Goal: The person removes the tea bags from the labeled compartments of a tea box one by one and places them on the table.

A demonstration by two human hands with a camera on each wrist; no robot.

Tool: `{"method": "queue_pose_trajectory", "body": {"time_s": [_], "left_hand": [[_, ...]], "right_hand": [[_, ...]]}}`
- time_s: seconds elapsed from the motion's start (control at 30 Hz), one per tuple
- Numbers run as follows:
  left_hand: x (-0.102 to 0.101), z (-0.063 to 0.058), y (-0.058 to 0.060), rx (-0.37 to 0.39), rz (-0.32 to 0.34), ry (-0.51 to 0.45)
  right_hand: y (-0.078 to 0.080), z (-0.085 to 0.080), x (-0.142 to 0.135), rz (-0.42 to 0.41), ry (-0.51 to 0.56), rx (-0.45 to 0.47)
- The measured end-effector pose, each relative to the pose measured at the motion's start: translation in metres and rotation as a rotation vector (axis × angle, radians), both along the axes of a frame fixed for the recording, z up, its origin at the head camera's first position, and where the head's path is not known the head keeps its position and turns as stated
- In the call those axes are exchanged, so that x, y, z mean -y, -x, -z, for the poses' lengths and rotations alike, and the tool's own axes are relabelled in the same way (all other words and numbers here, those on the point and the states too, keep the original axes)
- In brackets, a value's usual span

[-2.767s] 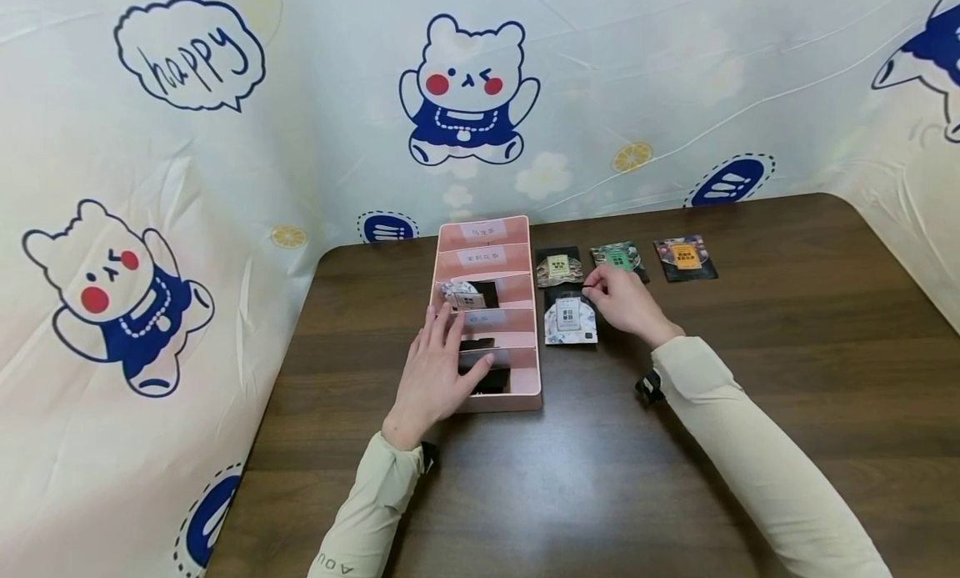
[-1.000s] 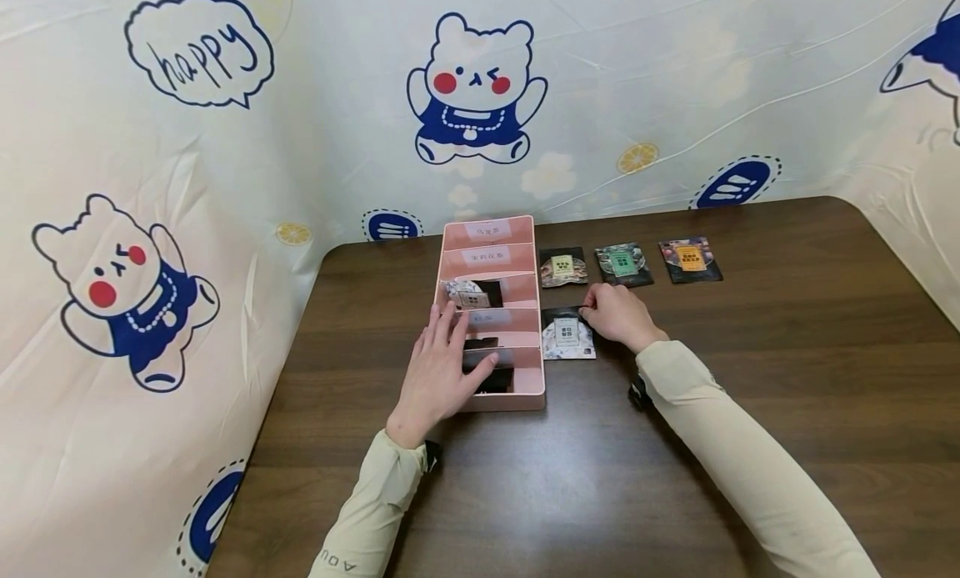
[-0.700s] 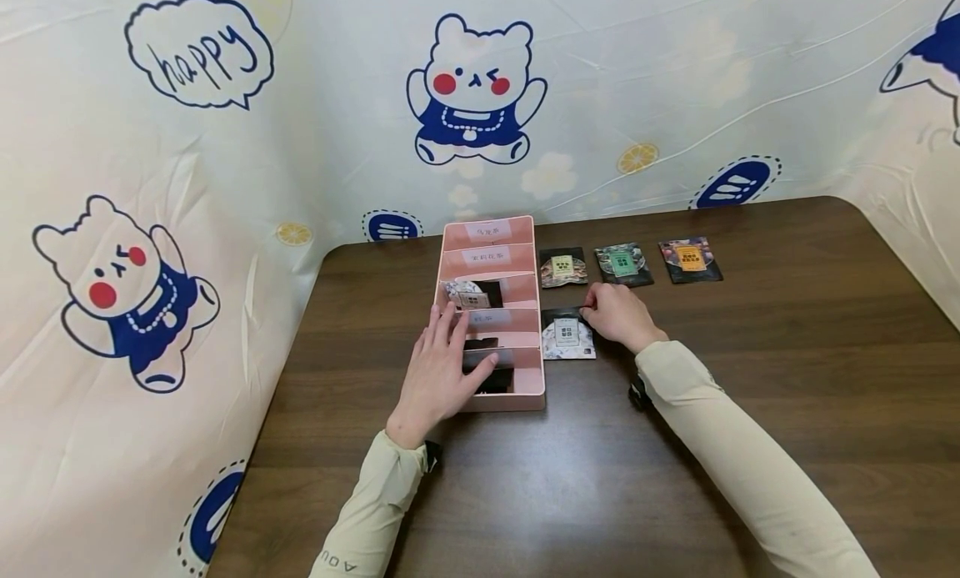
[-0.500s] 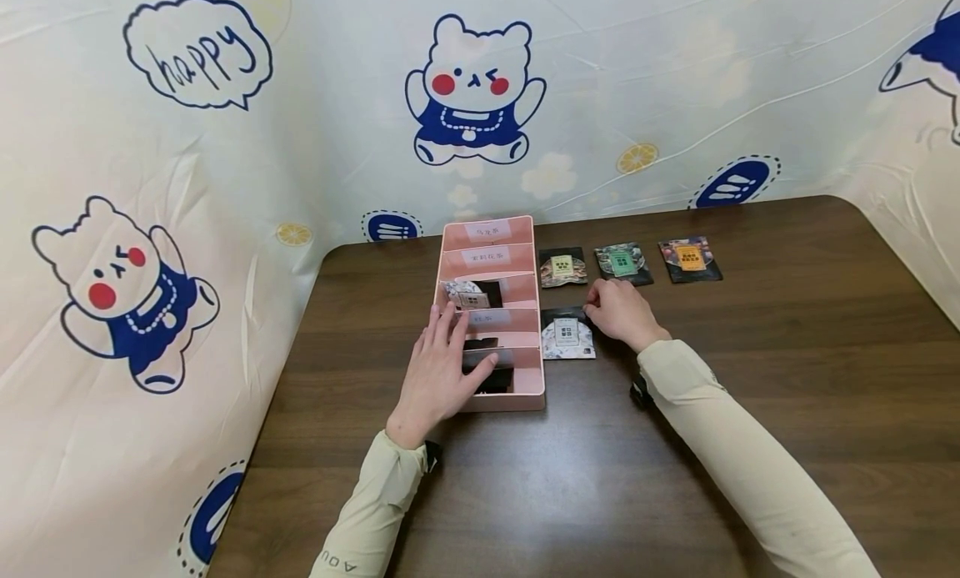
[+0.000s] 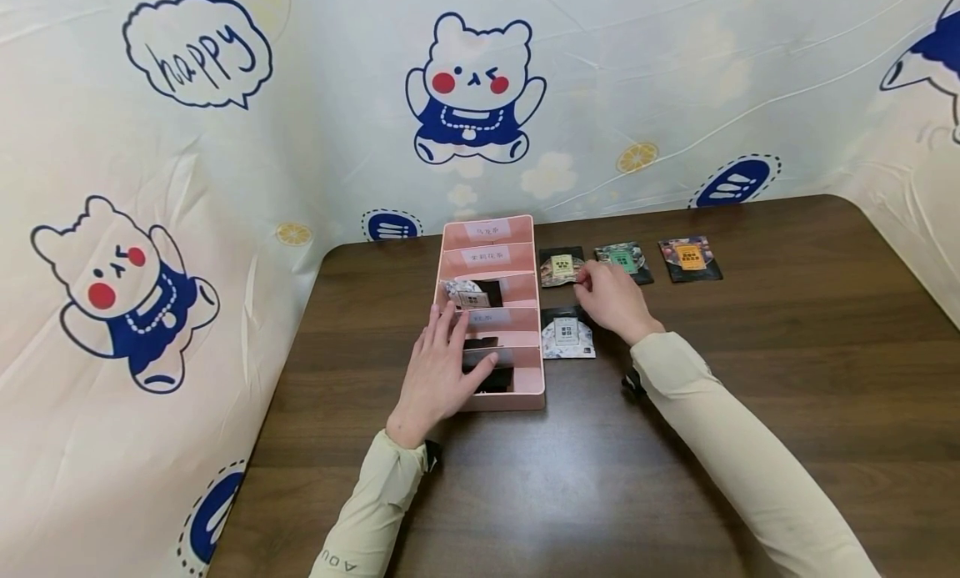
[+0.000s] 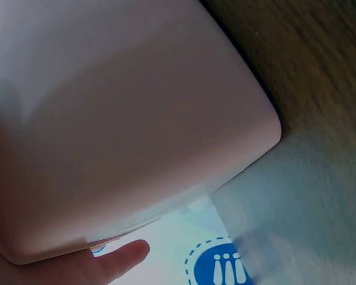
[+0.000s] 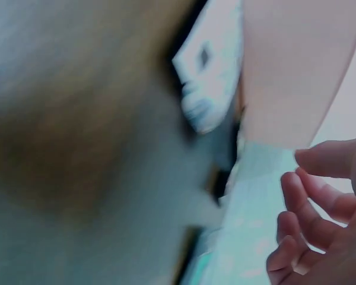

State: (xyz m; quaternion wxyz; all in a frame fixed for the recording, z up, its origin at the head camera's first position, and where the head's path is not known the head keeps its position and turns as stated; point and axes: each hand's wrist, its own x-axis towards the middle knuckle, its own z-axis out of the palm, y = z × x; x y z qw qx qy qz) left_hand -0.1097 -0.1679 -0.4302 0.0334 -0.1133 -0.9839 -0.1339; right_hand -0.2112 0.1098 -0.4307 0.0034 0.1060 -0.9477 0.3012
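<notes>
My left hand (image 5: 433, 379) rests on the left side of a pink divided box (image 5: 531, 401), fingers spread over its compartments. In the left wrist view the box's wall (image 6: 130, 119) fills most of the picture, with one finger below it. My right hand (image 5: 617, 301) hovers at the lower right corner of a yellow-labelled tea sachet (image 5: 555, 275). In the right wrist view its fingers (image 7: 313, 222) are loosely bent, the thumb apart from them, with nothing between. A white patterned tea sachet (image 5: 568, 341) lies flat against the box's right side.
A green-labelled sachet (image 5: 628, 267) and an orange-labelled one (image 5: 692, 271) lie to the right at the back of the brown table (image 5: 780, 353). Inside the box stand a white-and-black sachet (image 5: 467, 293) and dark packets (image 5: 497, 382). A printed cloth (image 5: 330, 86) hangs behind.
The white patterned sachet was drawn nearer along the box's right side, then let go. My right hand has since moved away toward the yellow-labelled sachet. The left hand stays on the box.
</notes>
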Motion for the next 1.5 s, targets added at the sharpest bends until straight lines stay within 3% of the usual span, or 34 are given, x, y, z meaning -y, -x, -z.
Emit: {"method": "queue_pose_trajectory", "body": {"time_s": [0.2,0.37,0.57,0.8,1.23,1.5], "left_hand": [[0.001,-0.001,0.0,0.004,0.0,0.0],[0.001,-0.001,-0.001,0.015,-0.004,0.006],[0.0,-0.002,0.0,0.024,-0.003,0.008],[-0.001,-0.002,0.0,0.015,0.001,0.009],[0.0,-0.002,0.0,0.023,-0.001,0.002],[-0.001,-0.003,0.0,0.033,-0.008,0.001]], "right_hand": [[0.002,-0.02,0.026,-0.074,0.101,-0.163],[0.002,-0.031,0.054,-0.139,0.076,-0.207],[0.0,-0.038,0.08,-0.212,-0.034,-0.195],[-0.002,-0.037,0.097,-0.219,-0.157,-0.174],[0.002,-0.032,0.109,-0.199,-0.222,-0.147],[-0.001,-0.029,0.115,-0.227,-0.238,-0.167]]}}
